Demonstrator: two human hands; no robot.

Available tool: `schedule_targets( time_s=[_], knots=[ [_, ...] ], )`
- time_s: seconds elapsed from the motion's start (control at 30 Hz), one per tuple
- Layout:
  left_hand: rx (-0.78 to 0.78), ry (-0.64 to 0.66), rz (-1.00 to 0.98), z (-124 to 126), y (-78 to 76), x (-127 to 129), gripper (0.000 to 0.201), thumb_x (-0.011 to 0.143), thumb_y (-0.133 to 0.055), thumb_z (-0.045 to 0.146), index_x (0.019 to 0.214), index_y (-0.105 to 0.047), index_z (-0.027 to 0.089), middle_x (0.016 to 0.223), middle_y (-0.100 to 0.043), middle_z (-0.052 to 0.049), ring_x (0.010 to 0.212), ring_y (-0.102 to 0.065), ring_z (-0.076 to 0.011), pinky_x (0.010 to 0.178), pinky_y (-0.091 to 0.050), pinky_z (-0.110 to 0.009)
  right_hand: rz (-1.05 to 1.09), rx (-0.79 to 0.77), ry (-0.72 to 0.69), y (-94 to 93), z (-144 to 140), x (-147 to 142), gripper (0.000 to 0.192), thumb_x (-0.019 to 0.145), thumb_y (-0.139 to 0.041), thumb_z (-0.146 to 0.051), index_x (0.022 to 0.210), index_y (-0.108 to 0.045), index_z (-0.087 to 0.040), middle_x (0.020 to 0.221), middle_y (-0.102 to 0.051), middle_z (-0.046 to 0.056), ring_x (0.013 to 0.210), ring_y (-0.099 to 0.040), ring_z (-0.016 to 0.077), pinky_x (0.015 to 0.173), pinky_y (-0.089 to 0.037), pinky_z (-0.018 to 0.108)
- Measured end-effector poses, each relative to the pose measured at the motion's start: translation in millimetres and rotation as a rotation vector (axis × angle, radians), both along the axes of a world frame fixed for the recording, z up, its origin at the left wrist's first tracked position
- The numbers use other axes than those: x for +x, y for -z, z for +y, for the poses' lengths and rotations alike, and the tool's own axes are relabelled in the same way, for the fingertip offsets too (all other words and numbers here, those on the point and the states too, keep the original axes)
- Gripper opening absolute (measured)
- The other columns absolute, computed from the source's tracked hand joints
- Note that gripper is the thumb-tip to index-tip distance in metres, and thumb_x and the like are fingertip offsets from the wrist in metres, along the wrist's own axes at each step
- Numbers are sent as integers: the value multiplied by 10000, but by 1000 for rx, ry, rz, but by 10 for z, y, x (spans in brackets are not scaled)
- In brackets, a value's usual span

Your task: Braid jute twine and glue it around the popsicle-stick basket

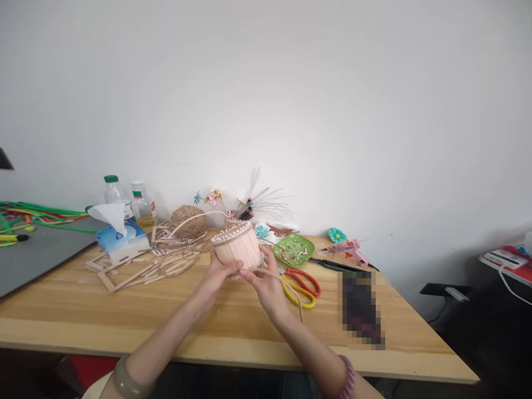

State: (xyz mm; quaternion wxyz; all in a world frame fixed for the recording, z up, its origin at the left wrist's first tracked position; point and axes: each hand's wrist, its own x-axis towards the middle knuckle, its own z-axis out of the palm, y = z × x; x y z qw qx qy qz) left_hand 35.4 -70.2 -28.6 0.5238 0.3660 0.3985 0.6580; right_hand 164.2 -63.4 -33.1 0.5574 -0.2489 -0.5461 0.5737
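Above the table I hold a small basket (240, 249) of pale wooden sticks, tilted, with white pearl beads and a twine band round its rim. A thin curved handle (189, 220) seems to rise from it. My left hand (219, 272) is closed on the basket's lower left side, thumb near the bottom edge. With my right hand (268, 285) I pinch a length of twine (297, 296) against the lower right of the basket; its loose end hangs past my wrist. Scissors (305, 288) with red and yellow handles lie beside my right hand.
Loose wooden sticks (145, 274), a tissue pack (122, 241) and a twine ball (188, 220) lie to the left, bottles (114, 191) behind. Right of the basket are a green dish (294, 244) of beads, a pink glue gun (353, 249) and a blurred-out dark object (361, 307).
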Motion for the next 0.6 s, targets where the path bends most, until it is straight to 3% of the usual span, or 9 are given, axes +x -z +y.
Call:
schedule_targets(
  time_s=[0.13, 0.27, 0.37, 0.47, 0.53, 0.6],
  knots=[
    [-7, 18, -31, -35, -9, 9, 689, 586, -779, 258, 1199, -474, 187, 1097, -656, -117, 987, -613, -287, 769, -497, -370, -23, 0, 30, -36, -74, -15, 677, 658, -735, -321, 1190, -326, -235, 946, -642, 48, 865, -640, 196, 762, -508, 322],
    [12, 19, -69, -58, 7, -38, 595, 640, -734, 234, 1187, -506, 190, 1108, -663, -81, 1024, -599, -251, 833, -471, -335, -158, -33, 33, -133, -89, 78, 529, 735, -655, -416, 1179, -458, -205, 992, -638, 85, 723, -661, 178, 668, -507, 304],
    [15, 21, -90, -80, 20, -90, 602, 653, -719, 224, 1214, -503, 191, 1118, -665, -70, 1054, -584, -249, 876, -448, -336, -208, -51, 71, -191, -37, 191, 344, 766, -592, -468, 909, -639, -158, 1035, -635, 107, 517, -611, 120, 536, -465, 270],
    [11, 34, -111, -108, 32, -149, 638, 636, -725, 220, 1233, -502, 194, 1111, -672, -66, 1086, -565, -264, 916, -426, -352, -163, -23, 133, -233, 23, 289, 388, 737, -614, -466, 533, -601, -136, 833, -663, 76, 461, -508, 83, 465, -386, 229],
    [9, 57, -131, -126, 42, -185, 647, 635, -718, 237, 1243, -501, 192, 1116, -671, -71, 1108, -550, -279, 939, -415, -376, -133, -22, 161, -268, 41, 333, 357, 711, -650, -434, 502, -598, -149, 625, -606, 25, 482, -456, 89, 461, -345, 214],
    [11, 89, -153, -146, 58, -211, 660, 621, -718, 249, 1244, -506, 192, 1119, -670, -75, 1118, -541, -295, 951, -411, -399, -100, -25, 176, -309, 35, 358, 274, 685, -683, -394, 551, -639, -159, 571, -560, -1, 518, -432, 94, 477, -331, 210]
  ],
)
